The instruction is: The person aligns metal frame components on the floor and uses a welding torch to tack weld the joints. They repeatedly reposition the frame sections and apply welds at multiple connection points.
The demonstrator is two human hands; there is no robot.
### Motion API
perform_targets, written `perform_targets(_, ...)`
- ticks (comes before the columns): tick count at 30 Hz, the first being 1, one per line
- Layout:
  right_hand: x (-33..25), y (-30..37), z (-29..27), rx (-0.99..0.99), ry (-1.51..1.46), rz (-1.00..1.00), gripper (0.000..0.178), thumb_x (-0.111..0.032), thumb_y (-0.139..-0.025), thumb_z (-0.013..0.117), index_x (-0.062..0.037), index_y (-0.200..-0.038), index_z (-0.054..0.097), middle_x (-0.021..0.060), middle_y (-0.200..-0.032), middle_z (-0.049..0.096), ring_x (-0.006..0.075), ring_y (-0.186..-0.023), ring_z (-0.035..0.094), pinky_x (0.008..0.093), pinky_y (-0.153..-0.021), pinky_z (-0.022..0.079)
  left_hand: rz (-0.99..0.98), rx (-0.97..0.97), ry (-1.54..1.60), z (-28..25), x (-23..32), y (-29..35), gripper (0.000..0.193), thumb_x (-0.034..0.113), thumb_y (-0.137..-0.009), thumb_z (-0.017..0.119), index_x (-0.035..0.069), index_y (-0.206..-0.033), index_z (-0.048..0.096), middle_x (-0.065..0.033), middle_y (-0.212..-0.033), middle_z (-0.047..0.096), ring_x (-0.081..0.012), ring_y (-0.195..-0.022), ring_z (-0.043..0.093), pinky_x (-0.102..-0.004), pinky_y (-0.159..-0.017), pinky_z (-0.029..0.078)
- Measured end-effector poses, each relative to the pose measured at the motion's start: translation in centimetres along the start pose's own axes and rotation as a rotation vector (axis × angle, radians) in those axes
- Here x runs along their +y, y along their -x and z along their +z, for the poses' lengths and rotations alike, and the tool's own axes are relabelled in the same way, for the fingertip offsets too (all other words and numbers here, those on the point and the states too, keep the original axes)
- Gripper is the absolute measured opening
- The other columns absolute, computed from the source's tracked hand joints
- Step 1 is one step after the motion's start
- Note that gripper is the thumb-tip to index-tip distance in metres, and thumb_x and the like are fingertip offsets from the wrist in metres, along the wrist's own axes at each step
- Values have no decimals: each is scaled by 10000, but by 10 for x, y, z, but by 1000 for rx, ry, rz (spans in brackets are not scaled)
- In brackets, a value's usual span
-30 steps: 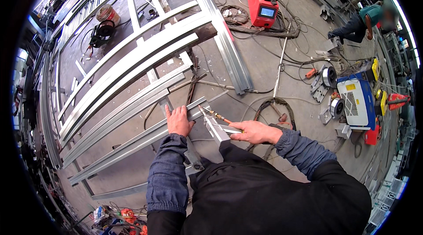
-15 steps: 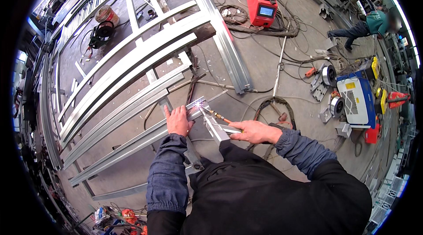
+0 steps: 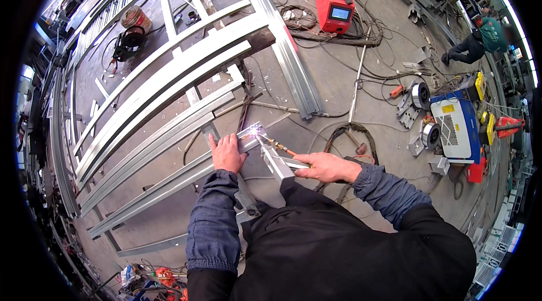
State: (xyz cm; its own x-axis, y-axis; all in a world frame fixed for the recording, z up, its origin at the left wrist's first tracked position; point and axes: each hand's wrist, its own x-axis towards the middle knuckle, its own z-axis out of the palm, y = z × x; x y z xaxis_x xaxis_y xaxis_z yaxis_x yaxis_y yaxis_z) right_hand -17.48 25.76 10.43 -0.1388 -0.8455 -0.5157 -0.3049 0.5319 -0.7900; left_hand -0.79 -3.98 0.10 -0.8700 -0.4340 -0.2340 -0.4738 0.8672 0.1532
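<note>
The floor [image 3: 339, 92] is gray, with little light scraps on it. Dark cables [image 3: 339, 42] curl over it. A red box [image 3: 327, 4] stands up ahead, with a small lit screen. On the right is a white and blue box [image 3: 451, 123]. A long white light [image 3: 506, 1] runs past the right side (it looks very bright). The left side is dim and cluttered.

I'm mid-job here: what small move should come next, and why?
I'd probably slide the left grip slightly along the metal profile, away from the bright glow. It is bare and appears to rest on the profile close to that glow, which sits at the tip of the torch in the right grip.
</note>
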Motion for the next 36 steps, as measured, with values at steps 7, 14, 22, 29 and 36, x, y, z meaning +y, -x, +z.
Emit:
perform_targets(7, 4, 0, -1, 3, 12, -9, 551, -545, -1082, 597, -133, -1449, 616, 243, -1163, 739, 458, -1105, 692, 509, -941, 535, -2, 5, -9, -1, 1, 0, 834, 398, -763, 931, 40, -1437, 594, -90, -1300, 698, -271, -1288, 645, -602, -1353, 140)
perform_targets(14, 5, -1, -3, -37, -15, 7, 585, -540, -1080, 600, -136, -1503, 585, 247, -1204, 735, 455, -1134, 685, 502, -965, 532, -33, 4, 10, 0, 3, 2, 805, 360, -763, 930, 64, -1430, 592, -83, -1300, 696, -275, -1288, 642, -619, -1347, 147)
perform_targets(22, -24, 25, -15, -52, -132, 93, 589, -458, -1103, 610, -176, -1610, 505, 187, -1217, 752, 353, -1125, 721, 429, -990, 534, -83, -21, 43, 0, 2, 8, 857, 348, -793, 902, 55, -1512, 540, -97, -1469, 645, -289, -1426, 566, -620, -1343, 146)
perform_targets(29, -9, 49, 8, 221, -142, -94, 611, -400, -1137, 573, -62, -1632, 454, 169, -1467, 656, 269, -1323, 640, 394, -1112, 487, 20, 294, 280, 9, 16, 61, 852, 354, -831, 880, -26, -1513, 539, -189, -1552, 558, -371, -1470, 490, -561, -1318, 237)
perform_targets(36, -79, 39, 30, 235, -622, -350, 655, -424, -1118, 613, -20, -1605, 442, 121, -1231, 687, 172, -970, 714, 333, -850, 593, 726, -539, 1127, -41, 119, 118, 918, 529, -886, 854, -13, -1538, 504, -270, -1485, 588, -383, -1379, 586, -451, -1140, 493)
